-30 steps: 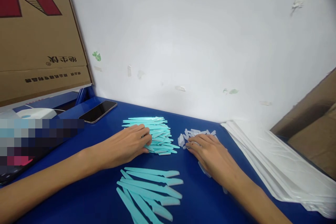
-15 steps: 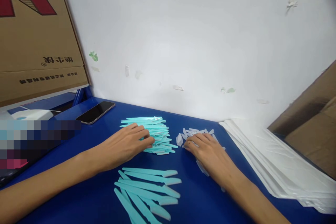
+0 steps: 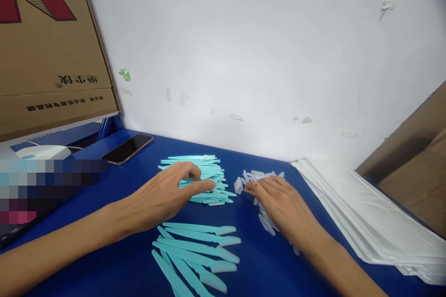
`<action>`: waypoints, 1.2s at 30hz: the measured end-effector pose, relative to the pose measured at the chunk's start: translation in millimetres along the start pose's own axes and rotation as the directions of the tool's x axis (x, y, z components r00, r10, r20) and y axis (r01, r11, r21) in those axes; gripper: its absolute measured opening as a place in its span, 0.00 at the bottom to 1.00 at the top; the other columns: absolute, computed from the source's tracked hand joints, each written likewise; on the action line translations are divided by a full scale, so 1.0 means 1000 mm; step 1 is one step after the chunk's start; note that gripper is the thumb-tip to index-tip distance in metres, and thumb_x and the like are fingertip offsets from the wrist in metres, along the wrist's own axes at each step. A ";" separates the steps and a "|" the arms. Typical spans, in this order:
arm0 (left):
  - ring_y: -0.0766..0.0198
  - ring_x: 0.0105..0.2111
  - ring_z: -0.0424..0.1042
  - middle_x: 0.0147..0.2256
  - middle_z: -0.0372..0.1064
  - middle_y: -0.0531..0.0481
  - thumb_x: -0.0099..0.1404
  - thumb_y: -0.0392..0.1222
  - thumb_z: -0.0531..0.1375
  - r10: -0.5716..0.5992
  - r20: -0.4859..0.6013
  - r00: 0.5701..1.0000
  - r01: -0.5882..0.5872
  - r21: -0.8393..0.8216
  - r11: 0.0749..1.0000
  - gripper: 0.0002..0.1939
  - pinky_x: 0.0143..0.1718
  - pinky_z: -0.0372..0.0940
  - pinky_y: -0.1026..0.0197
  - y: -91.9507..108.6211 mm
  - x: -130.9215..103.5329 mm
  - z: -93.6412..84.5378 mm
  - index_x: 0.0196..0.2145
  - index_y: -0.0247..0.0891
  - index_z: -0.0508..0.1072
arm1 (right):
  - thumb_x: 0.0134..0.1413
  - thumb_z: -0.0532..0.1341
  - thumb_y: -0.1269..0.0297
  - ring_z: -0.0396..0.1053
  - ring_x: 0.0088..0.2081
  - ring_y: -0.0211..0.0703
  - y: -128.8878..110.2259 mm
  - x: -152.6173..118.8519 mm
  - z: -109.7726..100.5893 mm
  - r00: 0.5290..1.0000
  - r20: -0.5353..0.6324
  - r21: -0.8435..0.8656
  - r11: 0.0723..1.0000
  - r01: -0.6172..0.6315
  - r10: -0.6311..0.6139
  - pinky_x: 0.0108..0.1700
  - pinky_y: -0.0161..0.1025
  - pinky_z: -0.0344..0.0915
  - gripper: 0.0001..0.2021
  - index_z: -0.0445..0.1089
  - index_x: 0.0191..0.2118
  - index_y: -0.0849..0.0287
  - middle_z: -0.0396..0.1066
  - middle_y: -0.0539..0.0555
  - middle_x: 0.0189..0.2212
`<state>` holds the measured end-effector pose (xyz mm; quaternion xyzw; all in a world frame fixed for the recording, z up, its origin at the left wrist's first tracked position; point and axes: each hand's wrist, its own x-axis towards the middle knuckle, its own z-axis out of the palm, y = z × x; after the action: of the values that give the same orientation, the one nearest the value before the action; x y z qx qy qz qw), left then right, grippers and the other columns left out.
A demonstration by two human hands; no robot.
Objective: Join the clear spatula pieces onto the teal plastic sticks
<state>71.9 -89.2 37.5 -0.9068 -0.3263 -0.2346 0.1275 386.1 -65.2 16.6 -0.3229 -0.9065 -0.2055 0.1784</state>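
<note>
As one person works at a blue table pushed against a white wall, the left hand reaches over a dense pile of slim turquoise plastic sticks with blade-shaped ends at the centre of the frame. Thumb and forefinger stand apart, with nothing visibly between them; whether the fingertips touch the pile cannot be told.

Right of centre, the right hand lies over a scattered heap of small, translucent whitish plastic pieces, its fingers bent downward. The fingertips are partly hidden, so it is unclear whether they hold a piece.

Lower centre, nearer the person, more turquoise sticks lie in a loose, overlapping fan, apart from the pile. A stack of glossy white plastic sheets or bags fills the lower right, while a dark-screened smartphone rests left of centre, below a printed brown cardboard box at upper left.

The step in hand appears to be picking from both supplies. The next move seems to call for a fine pinch, parting a single stick from its overlapping neighbours.
</note>
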 end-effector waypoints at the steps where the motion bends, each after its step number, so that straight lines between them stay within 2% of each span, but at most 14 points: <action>1: 0.63 0.33 0.65 0.41 0.66 0.51 0.72 0.30 0.49 -0.033 0.010 0.999 0.033 -0.007 0.999 0.23 0.32 0.62 0.63 0.001 -0.001 0.000 0.59 0.52 0.63 | 0.64 0.53 0.83 0.73 0.36 0.48 0.000 -0.001 -0.001 1.000 -0.017 0.010 1.000 0.001 -0.001 0.42 0.44 0.64 0.14 0.70 0.44 0.59 0.76 0.55 0.34; 4: 0.66 0.27 0.62 0.37 0.64 0.53 0.72 0.34 0.52 -0.092 0.027 0.995 0.093 -0.018 0.996 0.20 0.27 0.60 0.65 0.001 -0.002 -0.001 0.57 0.53 0.66 | 0.69 0.51 0.78 0.74 0.34 0.47 -0.002 -0.001 -0.002 0.999 -0.038 0.066 0.997 -0.028 0.031 0.40 0.43 0.65 0.12 0.69 0.44 0.58 0.77 0.55 0.33; 6: 0.68 0.25 0.60 0.38 0.64 0.53 0.71 0.33 0.52 -0.097 0.062 0.993 0.098 -0.021 0.995 0.23 0.26 0.60 0.66 0.001 -0.002 0.000 0.58 0.56 0.66 | 0.72 0.50 0.73 0.74 0.32 0.46 -0.006 -0.001 -0.001 0.997 -0.025 0.117 0.991 -0.068 0.071 0.36 0.41 0.65 0.10 0.68 0.43 0.58 0.76 0.55 0.31; 10: 0.71 0.24 0.60 0.42 0.66 0.51 0.71 0.31 0.50 -0.057 0.105 0.993 0.064 -0.065 0.996 0.29 0.27 0.61 0.68 0.002 -0.001 0.005 0.65 0.54 0.58 | 0.73 0.49 0.69 0.73 0.31 0.46 -0.014 0.000 0.000 0.997 0.000 0.176 0.981 -0.080 0.082 0.32 0.40 0.65 0.09 0.67 0.45 0.57 0.76 0.54 0.33; 12: 0.70 0.26 0.63 0.42 0.67 0.49 0.74 0.32 0.48 -0.033 0.080 0.996 0.041 -0.110 0.993 0.27 0.28 0.62 0.69 0.002 -0.002 0.009 0.66 0.50 0.57 | 0.73 0.49 0.69 0.74 0.31 0.46 -0.016 0.000 0.000 0.997 0.003 0.173 0.982 -0.076 0.076 0.32 0.39 0.65 0.09 0.66 0.48 0.56 0.75 0.54 0.34; 15: 0.69 0.28 0.66 0.42 0.68 0.48 0.76 0.34 0.48 0.000 0.045 0.999 0.006 -0.142 0.990 0.19 0.29 0.63 0.68 0.003 -0.002 0.013 0.61 0.45 0.62 | 0.70 0.49 0.75 0.73 0.30 0.45 -0.017 -0.001 -0.002 0.998 0.018 0.158 0.986 -0.061 0.059 0.30 0.39 0.64 0.15 0.64 0.56 0.55 0.74 0.53 0.36; 17: 0.70 0.26 0.66 0.41 0.69 0.48 0.77 0.35 0.48 0.010 0.052 0.999 -0.004 -0.123 0.992 0.16 0.27 0.61 0.66 0.005 -0.002 0.015 0.58 0.44 0.65 | 0.69 0.49 0.77 0.72 0.29 0.44 -0.019 -0.001 -0.004 0.998 0.031 0.157 0.986 -0.050 0.046 0.30 0.38 0.63 0.19 0.63 0.58 0.54 0.73 0.52 0.36; 19: 0.70 0.23 0.64 0.40 0.69 0.49 0.78 0.37 0.48 0.005 0.070 0.998 0.001 -0.077 0.997 0.14 0.24 0.58 0.65 0.007 -0.002 0.015 0.56 0.43 0.65 | 0.70 0.50 0.75 0.72 0.30 0.44 -0.021 0.000 -0.009 0.998 0.056 0.191 0.980 -0.050 0.040 0.31 0.39 0.64 0.17 0.64 0.59 0.54 0.73 0.52 0.35; 21: 0.69 0.21 0.63 0.40 0.69 0.50 0.79 0.38 0.48 -0.007 0.086 0.996 0.010 -0.031 0.999 0.13 0.22 0.55 0.63 0.009 -0.001 0.014 0.56 0.43 0.65 | 0.72 0.51 0.70 0.74 0.33 0.45 -0.023 0.002 -0.017 0.992 0.118 0.293 0.952 -0.086 0.053 0.35 0.41 0.66 0.14 0.66 0.57 0.54 0.74 0.52 0.36; 23: 0.69 0.20 0.62 0.39 0.69 0.50 0.79 0.39 0.47 -0.019 0.096 0.995 0.020 -0.008 1.000 0.12 0.21 0.53 0.63 0.010 -0.001 0.014 0.55 0.43 0.65 | 0.72 0.55 0.63 0.74 0.34 0.43 -0.024 0.003 -0.025 0.970 0.230 0.418 0.892 -0.170 0.077 0.36 0.40 0.66 0.09 0.70 0.51 0.51 0.75 0.49 0.35; 26: 0.69 0.21 0.62 0.39 0.69 0.51 0.79 0.40 0.47 -0.037 0.092 0.995 0.038 -0.013 0.999 0.12 0.21 0.53 0.63 0.011 0.000 0.012 0.55 0.43 0.66 | 0.63 0.66 0.55 0.72 0.32 0.41 -0.019 0.001 -0.034 0.918 0.381 0.520 0.796 -0.311 0.110 0.32 0.37 0.62 0.06 0.75 0.42 0.47 0.75 0.45 0.33; 29: 0.69 0.21 0.61 0.39 0.68 0.50 0.79 0.39 0.47 -0.054 0.088 0.995 0.057 -0.032 0.998 0.12 0.22 0.54 0.63 0.012 -0.001 0.012 0.54 0.42 0.66 | 0.54 0.73 0.59 0.72 0.33 0.40 -0.011 -0.002 -0.032 0.882 0.460 0.562 0.735 -0.379 0.103 0.30 0.34 0.61 0.09 0.77 0.40 0.45 0.75 0.43 0.34; 32: 0.67 0.23 0.63 0.39 0.68 0.50 0.79 0.38 0.47 -0.046 0.087 0.995 0.050 -0.037 0.998 0.12 0.23 0.55 0.63 0.013 -0.002 0.014 0.54 0.41 0.66 | 0.58 0.71 0.67 0.72 0.35 0.39 -0.006 -0.002 -0.027 0.865 0.496 0.590 0.700 -0.401 0.077 0.34 0.33 0.62 0.05 0.76 0.36 0.48 0.75 0.43 0.34; 36: 0.66 0.25 0.67 0.38 0.69 0.51 0.79 0.41 0.48 -0.061 0.084 0.995 0.067 -0.061 0.996 0.13 0.24 0.55 0.63 0.013 -0.001 0.016 0.56 0.42 0.66 | 0.63 0.66 0.65 0.73 0.37 0.40 -0.008 0.002 -0.029 0.865 0.496 0.594 0.698 -0.399 0.074 0.37 0.35 0.62 0.03 0.74 0.36 0.51 0.76 0.44 0.35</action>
<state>84.8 -93.4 22.3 -0.9084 -0.3524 -0.2113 0.0772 385.1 -84.0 39.9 -0.3894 -0.8826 0.2429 0.1023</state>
